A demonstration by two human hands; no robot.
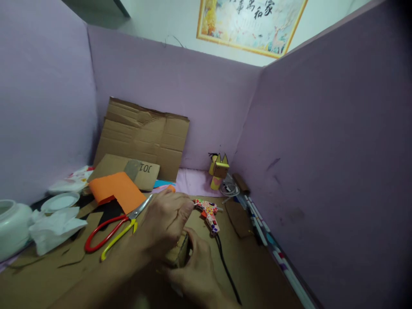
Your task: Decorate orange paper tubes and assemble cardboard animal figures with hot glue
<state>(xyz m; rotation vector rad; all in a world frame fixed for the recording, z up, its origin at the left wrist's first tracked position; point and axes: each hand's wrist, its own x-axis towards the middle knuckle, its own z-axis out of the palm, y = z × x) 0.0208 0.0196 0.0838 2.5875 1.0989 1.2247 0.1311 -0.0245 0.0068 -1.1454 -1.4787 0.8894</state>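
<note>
My right hand [198, 268] is wrapped round a small cardboard box [176, 253], its thumb and fingers on the sides. Just above the box is my left hand [169, 214], closed, with its thumb pressed toward its fingers; whatever it pinches is hidden. A hot glue gun [209, 212] with a floral pattern lies right of my left hand, its nozzle close to the fingertips and its black cord [225, 264] trailing toward me. On the left, scissors [112, 234] with red and yellow handles lie with their blades partly behind my left hand.
Orange sheet [117, 191], cardboard panels [144, 137] and a white jar [13, 227] with crumpled tissue [54, 227] stand or lie at left. A cardboard animal figure [220, 171] stands at the back. Brown piece [238, 219] and markers [257, 219] line the right purple wall [322, 150].
</note>
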